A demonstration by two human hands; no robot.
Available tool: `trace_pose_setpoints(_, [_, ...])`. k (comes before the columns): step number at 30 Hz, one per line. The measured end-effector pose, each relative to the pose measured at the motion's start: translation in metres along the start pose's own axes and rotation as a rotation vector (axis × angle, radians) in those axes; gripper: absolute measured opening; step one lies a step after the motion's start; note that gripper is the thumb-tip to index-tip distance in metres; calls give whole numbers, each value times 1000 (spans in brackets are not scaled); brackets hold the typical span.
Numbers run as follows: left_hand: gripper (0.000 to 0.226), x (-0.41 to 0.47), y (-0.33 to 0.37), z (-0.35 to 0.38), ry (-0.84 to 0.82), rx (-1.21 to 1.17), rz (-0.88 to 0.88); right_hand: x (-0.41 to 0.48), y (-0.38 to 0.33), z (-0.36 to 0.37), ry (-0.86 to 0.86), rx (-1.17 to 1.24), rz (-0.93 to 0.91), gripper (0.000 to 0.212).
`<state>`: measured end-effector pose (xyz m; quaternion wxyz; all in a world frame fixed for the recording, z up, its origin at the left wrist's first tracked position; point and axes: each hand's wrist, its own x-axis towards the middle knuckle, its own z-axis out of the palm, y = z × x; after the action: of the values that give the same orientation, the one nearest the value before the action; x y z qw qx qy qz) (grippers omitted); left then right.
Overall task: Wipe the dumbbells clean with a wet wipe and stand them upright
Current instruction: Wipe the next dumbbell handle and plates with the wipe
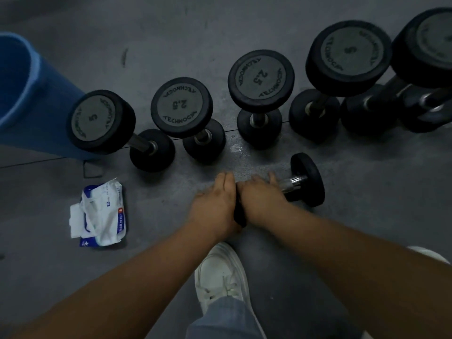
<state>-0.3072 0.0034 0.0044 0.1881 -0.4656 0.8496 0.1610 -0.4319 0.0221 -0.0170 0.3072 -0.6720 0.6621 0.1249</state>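
Wrapping right hand round handle of dumbbell, fingers curled over it | pressing left hand against its left head, curl impossible to tell | lying long axis left-right on floor, just before upright row | likely needing tipping onto one head.

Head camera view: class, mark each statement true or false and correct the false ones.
1. The lying dumbbell rests on its side. True.
2. The left hand and right hand both touch it. True.
3. The wet wipe pack lies right of it. False: it lies to its left.
4. The blue bin stands at the right edge. False: it is at the left edge.
5. Every upright dumbbell is marked 5. False: two read 2.5.
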Motion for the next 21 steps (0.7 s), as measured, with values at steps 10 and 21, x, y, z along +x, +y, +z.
trace_pose_setpoints(10, [108,1,-2,3,16,-48,-3,-15,1,9,179,-75,-14,29])
trace_pose_setpoints(21, [103,7,-5,-3,-40,-78,-8,-16,7,38,325,-166,-70,51])
